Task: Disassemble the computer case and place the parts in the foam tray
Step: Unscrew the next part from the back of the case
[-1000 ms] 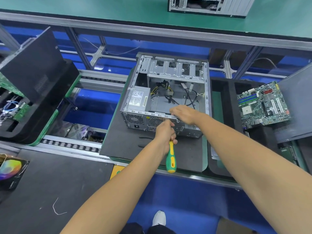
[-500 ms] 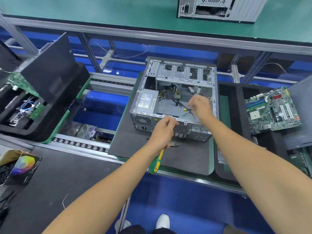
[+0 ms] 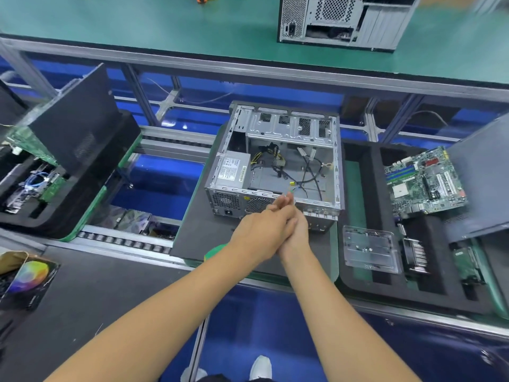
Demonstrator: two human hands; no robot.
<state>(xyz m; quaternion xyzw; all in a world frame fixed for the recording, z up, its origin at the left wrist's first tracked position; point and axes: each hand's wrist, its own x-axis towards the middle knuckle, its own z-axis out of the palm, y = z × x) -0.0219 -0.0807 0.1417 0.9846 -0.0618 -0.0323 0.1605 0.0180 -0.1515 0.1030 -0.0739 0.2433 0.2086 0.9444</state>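
The open grey computer case point(image 3: 275, 128) lies on a black mat point(image 3: 198, 232), with a power supply point(image 3: 231, 172) and loose cables inside. My left hand point(image 3: 261, 230) and my right hand point(image 3: 298, 238) meet at the case's near edge, the left lying over the right. The green end of the screwdriver point(image 3: 216, 250) peeks out under my left wrist. Most of my right hand is hidden. The black foam tray point(image 3: 358, 285) to the right holds a motherboard point(image 3: 424, 183), a clear plastic cover point(image 3: 369, 249) and a heatsink point(image 3: 416, 255).
A dark side panel point(image 3: 479, 175) leans over the tray's right end. Another foam tray point(image 3: 82, 205) with parts and a panel stands at the left. A second case point(image 3: 344, 20) sits on the green bench behind. A colourful box point(image 3: 27, 277) lies at the near left.
My right hand came back out of the case and down to my left hand. The left hand turned the screwdriver, so its handle now points left under the wrist.
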